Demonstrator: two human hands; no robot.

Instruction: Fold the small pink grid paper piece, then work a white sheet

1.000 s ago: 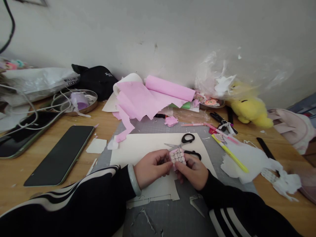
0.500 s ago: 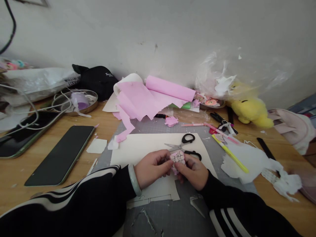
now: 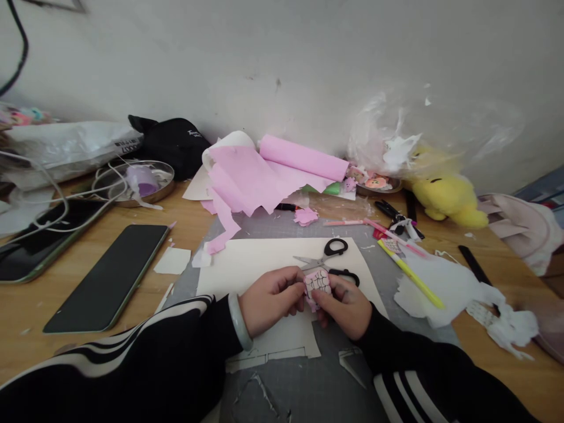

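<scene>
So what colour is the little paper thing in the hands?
Pink paper piece with black drawn lines, seen in the head view.

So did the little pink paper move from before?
Yes, slightly. The pink paper piece sits lower against the scissors than before, pinched between the left hand and right hand.

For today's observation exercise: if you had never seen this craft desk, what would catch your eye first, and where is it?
At the centre, the left hand and right hand pinch a small pink paper piece with black lines, above a cream sheet, with black-handled scissors just behind. A pink paper roll lies by the wall, and a yellow plush toy sits at the right.
</scene>
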